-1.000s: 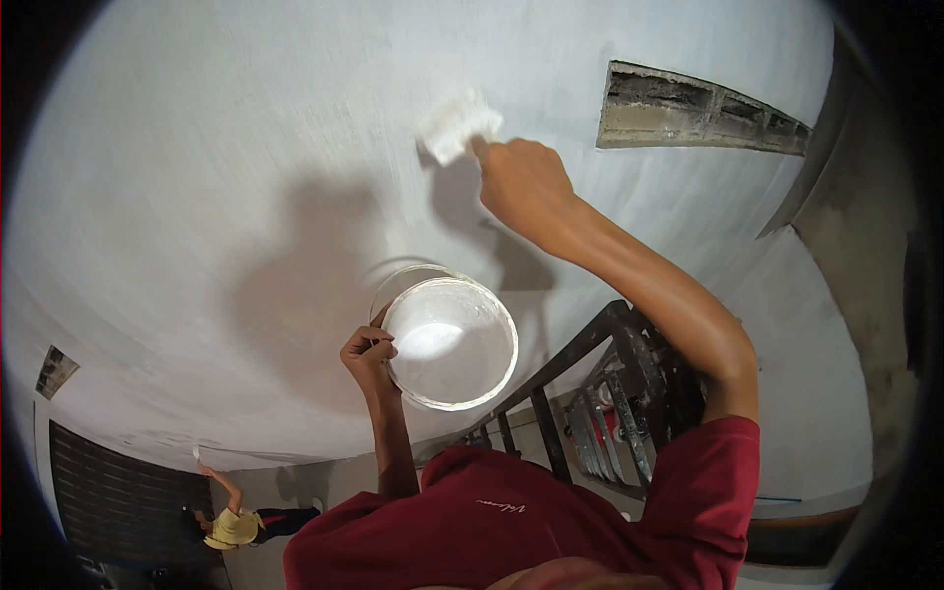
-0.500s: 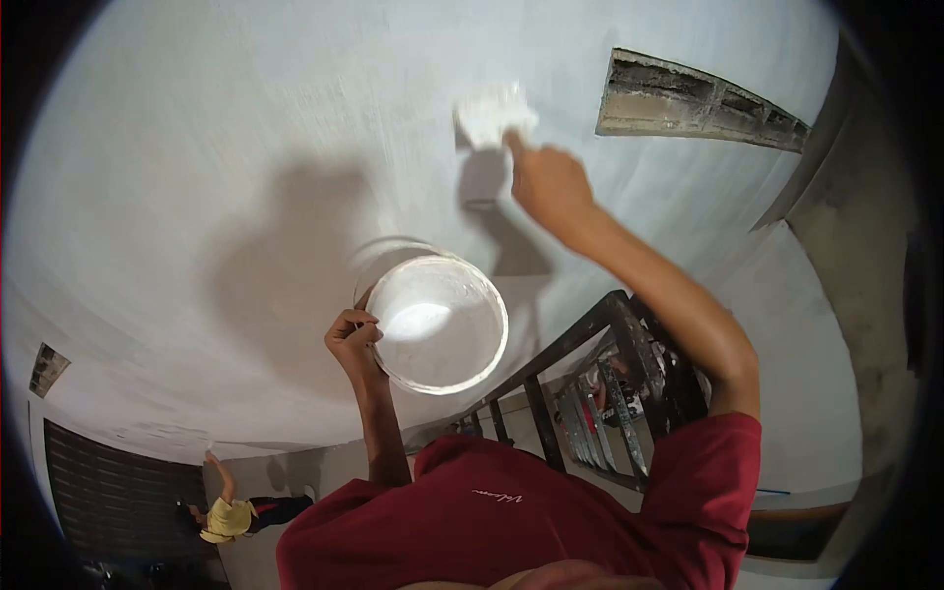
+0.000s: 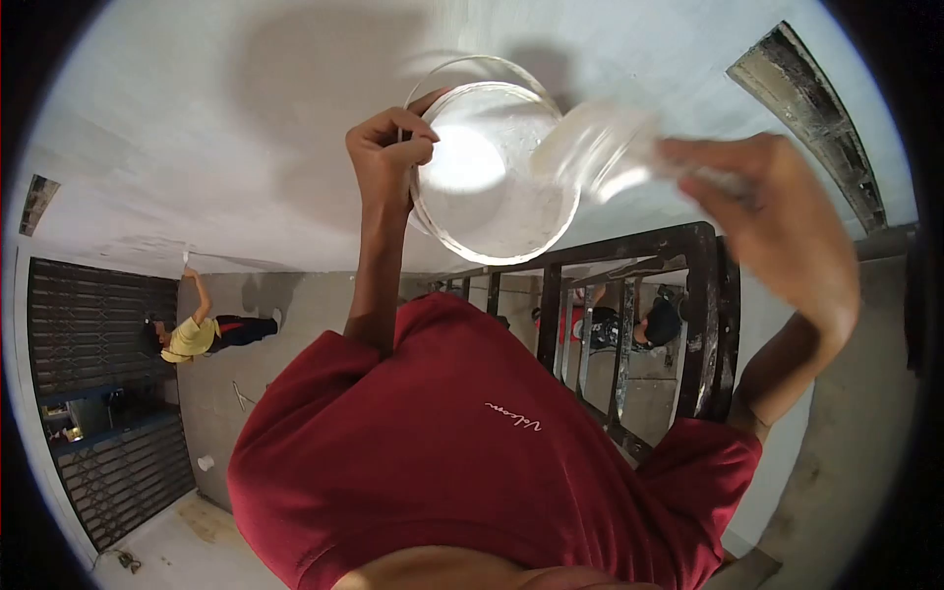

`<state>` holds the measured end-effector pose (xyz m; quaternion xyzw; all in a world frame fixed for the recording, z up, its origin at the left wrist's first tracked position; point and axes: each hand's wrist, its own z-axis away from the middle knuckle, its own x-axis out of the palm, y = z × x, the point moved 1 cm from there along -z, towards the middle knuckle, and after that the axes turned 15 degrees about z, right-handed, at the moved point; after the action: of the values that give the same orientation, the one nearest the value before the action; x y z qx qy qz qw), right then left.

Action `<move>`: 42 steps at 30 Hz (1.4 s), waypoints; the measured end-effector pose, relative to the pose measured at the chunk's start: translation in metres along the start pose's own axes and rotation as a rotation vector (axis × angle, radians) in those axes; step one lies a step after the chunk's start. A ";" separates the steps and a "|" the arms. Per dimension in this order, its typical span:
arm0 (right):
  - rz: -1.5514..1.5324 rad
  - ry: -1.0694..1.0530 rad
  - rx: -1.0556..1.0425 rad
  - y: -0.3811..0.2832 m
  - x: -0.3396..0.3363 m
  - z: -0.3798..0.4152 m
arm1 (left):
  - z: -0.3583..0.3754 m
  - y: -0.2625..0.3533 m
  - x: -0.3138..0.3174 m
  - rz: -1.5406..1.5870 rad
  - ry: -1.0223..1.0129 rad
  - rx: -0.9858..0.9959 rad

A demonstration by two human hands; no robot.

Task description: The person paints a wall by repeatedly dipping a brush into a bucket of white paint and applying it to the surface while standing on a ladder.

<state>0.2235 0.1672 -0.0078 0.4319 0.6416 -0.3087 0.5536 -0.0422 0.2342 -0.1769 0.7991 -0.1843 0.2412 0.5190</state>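
My left hand (image 3: 393,147) grips the rim of a round white bucket (image 3: 497,221), its fingers closed over the left edge. White paint shows inside, and a thin handle arcs above the rim. My right hand (image 3: 772,211) is closed around the handle of a wide paintbrush (image 3: 605,147), smeared by motion. The brush's white-coated head overlaps the bucket's right rim in this view. Behind both stands the whitish wall (image 3: 324,108), with my shadow on it.
A dark metal ladder (image 3: 703,315) rises on my right. Below it is a person (image 3: 629,320). At the far left, a person in a yellow shirt (image 3: 192,336) reaches to the wall near a folding metal gate (image 3: 103,320). A vent opening (image 3: 811,118) cuts the wall, upper right.
The paintbrush has left the wall and come across to the bucket's right rim in my right hand. My view has tipped downward, so the bucket sits higher in it.
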 end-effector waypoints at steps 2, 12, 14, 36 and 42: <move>-0.012 -0.133 -0.140 -0.026 0.009 -0.002 | 0.000 0.004 0.012 0.051 -0.060 0.009; 0.201 -0.199 -0.183 -0.051 0.100 -0.024 | 0.004 0.014 0.044 0.102 -0.296 -0.013; 0.147 -0.124 -0.183 -0.050 0.102 -0.023 | 0.008 0.018 0.048 0.116 -0.279 -0.013; 0.062 0.734 0.603 0.209 0.011 0.000 | -0.020 -0.003 -0.066 -0.104 0.242 0.054; 0.043 0.918 0.618 0.242 0.035 -0.035 | -0.015 0.002 -0.069 -0.108 0.261 0.060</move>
<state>0.4243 0.3111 -0.0155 0.6775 0.6877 -0.2511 0.0709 -0.1028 0.2502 -0.2098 0.7849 -0.0645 0.3201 0.5266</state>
